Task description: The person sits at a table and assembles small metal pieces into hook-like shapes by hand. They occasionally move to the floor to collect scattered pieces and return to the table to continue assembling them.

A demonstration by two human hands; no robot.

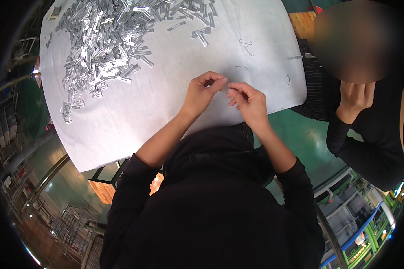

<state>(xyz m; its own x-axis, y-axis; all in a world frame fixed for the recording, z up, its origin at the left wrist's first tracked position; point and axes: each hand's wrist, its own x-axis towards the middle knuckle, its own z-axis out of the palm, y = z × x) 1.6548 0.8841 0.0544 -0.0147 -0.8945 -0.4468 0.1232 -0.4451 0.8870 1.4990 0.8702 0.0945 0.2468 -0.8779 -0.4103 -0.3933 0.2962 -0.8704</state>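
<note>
My left hand (203, 93) and my right hand (251, 102) meet over the near edge of the white-covered table (157, 107). Thumb and forefinger of the left are pinched together, and the right hand's fingers are curled with their tips close to the left's. Whatever lies between the fingertips is too small to make out. Just beyond them rests a thin bent wire hook (241, 68). Farther off are two more wire hooks (245, 42), and another wire hook (288, 80) lies to the right.
A large heap of flat silvery metal clips (107, 45) covers the far left of the table, with a few loose clips (202, 36) beside it. At the right edge a person in dark clothes (368, 134) sits close, one hand raised. Wooden stools (102, 190) stand near the table.
</note>
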